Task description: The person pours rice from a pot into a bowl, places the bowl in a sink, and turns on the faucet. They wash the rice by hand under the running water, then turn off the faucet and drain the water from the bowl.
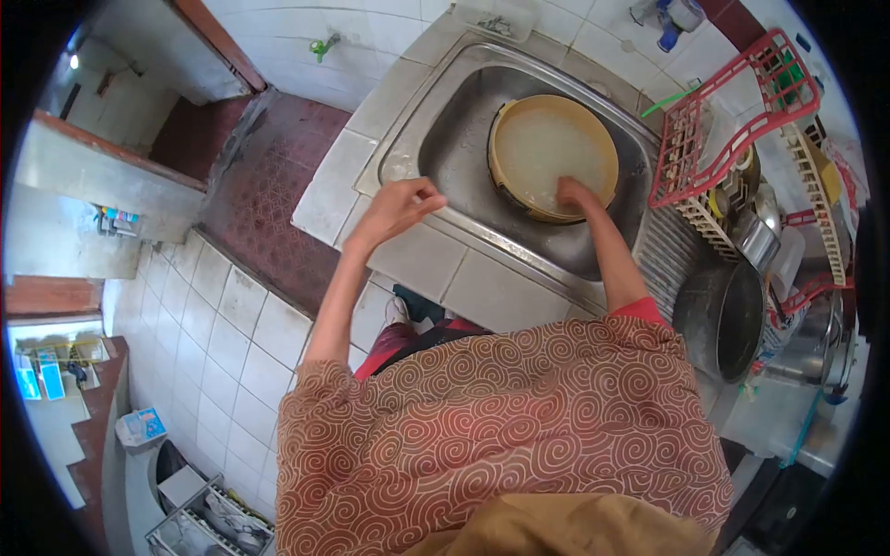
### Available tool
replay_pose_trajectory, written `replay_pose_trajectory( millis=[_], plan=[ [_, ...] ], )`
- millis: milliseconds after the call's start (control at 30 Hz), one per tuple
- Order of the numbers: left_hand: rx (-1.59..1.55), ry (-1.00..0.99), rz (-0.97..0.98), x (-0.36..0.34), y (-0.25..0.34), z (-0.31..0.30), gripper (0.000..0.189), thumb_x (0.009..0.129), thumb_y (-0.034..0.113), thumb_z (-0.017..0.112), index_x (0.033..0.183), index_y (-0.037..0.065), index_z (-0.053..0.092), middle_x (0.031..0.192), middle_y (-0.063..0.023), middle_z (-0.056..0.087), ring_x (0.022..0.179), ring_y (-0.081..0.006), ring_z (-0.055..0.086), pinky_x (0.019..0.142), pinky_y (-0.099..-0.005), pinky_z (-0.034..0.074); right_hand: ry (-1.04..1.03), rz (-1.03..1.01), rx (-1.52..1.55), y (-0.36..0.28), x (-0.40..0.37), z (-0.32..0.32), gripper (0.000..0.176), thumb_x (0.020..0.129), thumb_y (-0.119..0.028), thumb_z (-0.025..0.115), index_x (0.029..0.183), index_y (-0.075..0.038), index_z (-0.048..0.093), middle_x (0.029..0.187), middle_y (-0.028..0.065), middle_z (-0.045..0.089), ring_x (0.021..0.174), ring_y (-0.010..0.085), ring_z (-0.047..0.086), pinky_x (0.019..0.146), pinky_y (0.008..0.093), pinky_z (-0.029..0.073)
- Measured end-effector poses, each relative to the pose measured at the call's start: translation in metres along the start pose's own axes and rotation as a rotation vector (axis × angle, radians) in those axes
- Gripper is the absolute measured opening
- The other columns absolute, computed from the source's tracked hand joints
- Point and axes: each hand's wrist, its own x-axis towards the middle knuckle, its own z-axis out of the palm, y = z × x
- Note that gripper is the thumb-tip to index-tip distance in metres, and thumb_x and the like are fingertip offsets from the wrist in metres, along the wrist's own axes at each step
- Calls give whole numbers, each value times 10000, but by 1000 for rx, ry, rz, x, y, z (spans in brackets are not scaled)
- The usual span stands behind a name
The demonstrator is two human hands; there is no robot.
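A round yellow basin holding cloudy water stands in the metal sink. My right hand dips into the water near the basin's front edge; its fingertips are under the surface and I cannot make out what they hold. My left hand is raised over the sink's front left edge, to the left of the basin. Its fingers are curled with the thumb and fingertips close together, and anything between them is too small to tell.
A red and cream dish rack with metal dishes stands right of the sink, above a large dark pot. A green tap is on the wall at the upper left. A clear tray sits behind the sink.
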Motion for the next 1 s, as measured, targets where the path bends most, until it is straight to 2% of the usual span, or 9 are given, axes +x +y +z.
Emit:
replay_pose_trajectory(
  millis=[267,400,500,600,667,767,867,900,1000],
  plan=[
    [202,32,295,108,29,60,193,739,207,607,821,33,592,746,-120,610,641,-226,588,602,-329,448,-152,-80,134,-55,-31,-31,355,649,-245,561,931,-33,604,956,160,590,854,271,571,741,382,439],
    [297,140,288,152,23,72,131,721,139,552,796,47,606,779,-184,592,738,-331,579,704,-386,448,-152,0,349,-89,-35,-46,380,673,-276,567,946,-14,600,947,165,595,841,266,575,733,378,436],
    [333,119,188,178,22,78,156,701,111,548,825,39,609,833,-199,588,808,-341,568,746,-394,447,-117,151,533,-102,-34,-53,414,688,-262,579,993,16,561,886,152,588,772,267,559,679,380,425],
    [355,-10,104,204,18,91,204,691,106,542,863,16,606,905,-211,576,879,-328,557,773,-394,448,-103,224,696,-103,-33,-55,426,696,-212,574,1037,35,513,751,127,588,624,268,541,551,382,414],
    [464,-152,110,228,4,109,282,690,102,545,955,8,565,987,-218,547,944,-318,533,802,-395,437,-210,269,745,-96,-29,-63,437,711,-198,562,1077,28,487,773,144,598,645,298,551,550,398,411],
    [662,-204,100,246,-7,129,421,681,89,558,1087,15,474,1082,-218,506,1017,-314,499,850,-382,417,92,299,582,-92,-30,-55,366,735,-187,527,990,77,528,908,236,578,825,314,582,679,387,458],
    [717,-142,118,273,-52,168,512,687,69,553,1170,32,386,1160,-200,461,1081,-328,450,882,-391,396,75,430,852,-78,-26,-56,353,748,-199,488,975,67,541,911,216,586,835,337,576,698,417,456],
    [709,-111,130,281,-65,177,533,692,63,548,1190,39,359,1185,-192,445,1103,-334,431,890,-399,390,119,411,739,-72,-26,-55,356,747,-201,480,986,57,541,927,217,581,832,345,574,698,429,454],
    [649,-368,-55,267,-28,153,493,729,92,518,1196,46,369,1205,-162,437,1119,-332,418,877,-421,396,225,351,433,-57,-27,-57,349,733,-182,461,991,33,556,946,224,572,855,357,563,734,458,433]
  ],
)
